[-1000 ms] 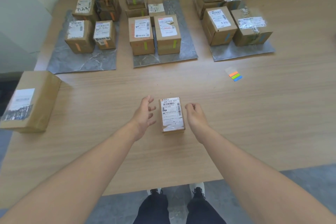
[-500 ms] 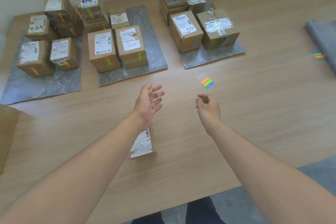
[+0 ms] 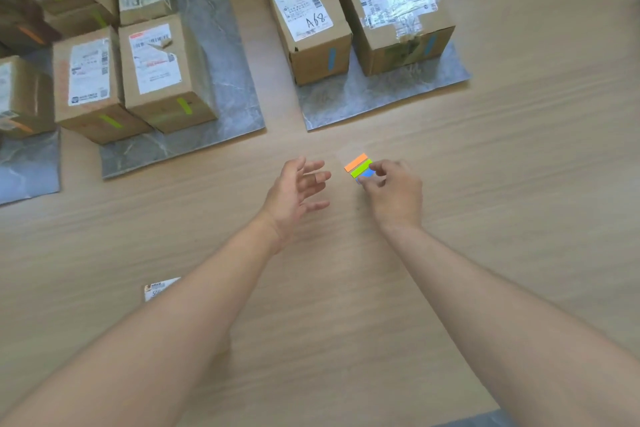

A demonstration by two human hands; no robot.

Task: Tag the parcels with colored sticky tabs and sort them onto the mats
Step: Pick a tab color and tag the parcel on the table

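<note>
The sticky tab pad lies flat on the worktop. Its 3 strips are stacked with orange farthest from the person, green in the middle and blue nearest. Each strip's long axis runs on a slant, from near-left to far-right.

The right hand sits at the pad's near-right edge and touches it. Its thumb and forefinger are curled in and pinch the blue strip. The left hand hovers just left of the pad without touching it, fingers spread and holding nothing. The right hand is therefore the nearer of the 2 and is already on the tab.

The untagged parcel lies well back from the pad, toward the person and to the left. The left forearm hides most of it, so only a corner of its label shows.

Beyond the pad, the grey mat holding blue-tabbed boxes is closest, and the mat with green-tabbed boxes lies far-left.

The next move probably needs a peel along the strip's slant. The tab would then have to travel back and left to the parcel.
</note>
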